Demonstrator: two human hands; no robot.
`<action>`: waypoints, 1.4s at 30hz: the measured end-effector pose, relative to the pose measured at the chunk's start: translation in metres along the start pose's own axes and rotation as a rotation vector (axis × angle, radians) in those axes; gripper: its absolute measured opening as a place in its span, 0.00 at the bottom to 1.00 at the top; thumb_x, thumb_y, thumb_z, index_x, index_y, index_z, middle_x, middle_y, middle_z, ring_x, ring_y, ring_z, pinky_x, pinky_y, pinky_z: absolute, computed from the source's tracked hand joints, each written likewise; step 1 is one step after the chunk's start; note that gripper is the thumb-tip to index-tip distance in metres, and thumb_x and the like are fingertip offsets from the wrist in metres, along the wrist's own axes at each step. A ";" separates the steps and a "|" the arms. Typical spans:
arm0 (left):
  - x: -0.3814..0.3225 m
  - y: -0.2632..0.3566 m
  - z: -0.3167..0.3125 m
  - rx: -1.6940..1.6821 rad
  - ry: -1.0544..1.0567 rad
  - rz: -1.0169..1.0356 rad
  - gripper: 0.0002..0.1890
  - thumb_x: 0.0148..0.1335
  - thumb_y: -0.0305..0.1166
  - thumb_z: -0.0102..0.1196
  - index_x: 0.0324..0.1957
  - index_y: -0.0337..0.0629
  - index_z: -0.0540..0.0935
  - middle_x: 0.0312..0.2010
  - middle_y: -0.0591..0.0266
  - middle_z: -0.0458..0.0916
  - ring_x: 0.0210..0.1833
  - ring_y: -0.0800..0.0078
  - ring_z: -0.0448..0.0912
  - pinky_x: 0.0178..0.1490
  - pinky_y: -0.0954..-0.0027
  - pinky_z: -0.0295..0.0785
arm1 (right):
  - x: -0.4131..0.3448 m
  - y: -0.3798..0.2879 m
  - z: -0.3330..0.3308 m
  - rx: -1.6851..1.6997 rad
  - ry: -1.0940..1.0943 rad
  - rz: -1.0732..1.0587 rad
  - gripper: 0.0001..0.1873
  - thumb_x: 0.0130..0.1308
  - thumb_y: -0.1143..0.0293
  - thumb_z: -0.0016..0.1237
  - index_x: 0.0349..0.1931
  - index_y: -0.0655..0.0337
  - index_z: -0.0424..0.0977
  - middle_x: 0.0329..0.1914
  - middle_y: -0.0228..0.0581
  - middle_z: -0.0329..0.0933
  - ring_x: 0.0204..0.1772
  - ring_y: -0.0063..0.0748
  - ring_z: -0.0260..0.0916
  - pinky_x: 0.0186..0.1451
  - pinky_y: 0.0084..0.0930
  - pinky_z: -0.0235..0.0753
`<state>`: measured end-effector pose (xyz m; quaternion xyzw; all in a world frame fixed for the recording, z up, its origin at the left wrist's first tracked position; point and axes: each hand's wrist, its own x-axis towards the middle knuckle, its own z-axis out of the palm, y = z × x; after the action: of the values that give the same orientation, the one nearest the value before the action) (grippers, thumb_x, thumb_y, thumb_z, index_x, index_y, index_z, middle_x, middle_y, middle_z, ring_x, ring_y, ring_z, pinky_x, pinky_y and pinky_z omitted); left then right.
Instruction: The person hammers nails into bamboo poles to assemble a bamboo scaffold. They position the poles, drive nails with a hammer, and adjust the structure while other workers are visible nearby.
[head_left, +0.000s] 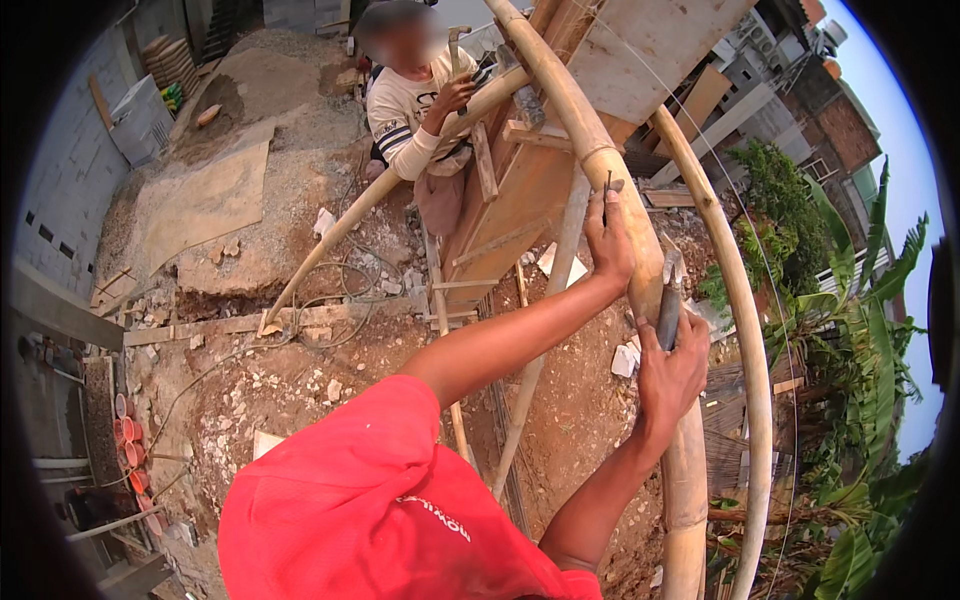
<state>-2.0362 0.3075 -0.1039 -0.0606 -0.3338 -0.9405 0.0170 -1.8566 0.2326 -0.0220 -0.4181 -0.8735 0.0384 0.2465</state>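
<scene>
My left hand (611, 236) rests on a thick bamboo pole (592, 135), pinching a dark nail (608, 180) that stands up between thumb and fingers. A small flat piece beside the nail is too small to tell. Lower on the same pole, my right hand (675, 364) grips a tool with a dark handle (667, 319) and a hooked metal end (672, 264). It looks like a hammer, lying along the pole. The fingers hide part of its handle.
A co-worker (420, 112) holds a claw hammer (455, 45) by a slanting bamboo pole (337, 236). Plywood formwork (517, 195) rises between us. Another pole (724, 247) and a thin string (757, 232) run at the right. Rubble ground (262, 382) lies far below.
</scene>
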 end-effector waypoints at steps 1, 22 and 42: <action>-0.001 0.000 0.000 -0.002 0.001 -0.003 0.22 0.85 0.41 0.43 0.61 0.33 0.81 0.56 0.51 0.84 0.60 0.66 0.78 0.68 0.62 0.69 | 0.000 0.001 0.001 -0.009 0.008 -0.003 0.28 0.63 0.59 0.67 0.65 0.53 0.82 0.60 0.42 0.78 0.66 0.49 0.75 0.70 0.47 0.71; -0.082 0.104 -0.081 0.158 -1.069 -0.588 0.21 0.84 0.48 0.47 0.59 0.41 0.82 0.29 0.74 0.76 0.31 0.85 0.71 0.34 0.77 0.68 | -0.003 0.023 -0.009 0.945 -0.021 -0.006 0.20 0.72 0.64 0.65 0.56 0.69 0.83 0.46 0.38 0.84 0.48 0.26 0.79 0.54 0.28 0.77; -0.088 0.125 -0.076 -0.035 -0.998 -0.896 0.19 0.82 0.44 0.42 0.41 0.43 0.81 0.22 0.80 0.57 0.22 0.85 0.52 0.26 0.75 0.48 | -0.003 0.036 -0.023 1.256 -0.245 0.125 0.16 0.69 0.64 0.69 0.43 0.70 0.81 0.33 0.33 0.80 0.35 0.19 0.77 0.40 0.18 0.78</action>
<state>-1.9473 0.1619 -0.0955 -0.3442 -0.2791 -0.7211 -0.5326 -1.8189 0.2501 -0.0124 -0.2367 -0.6807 0.6042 0.3400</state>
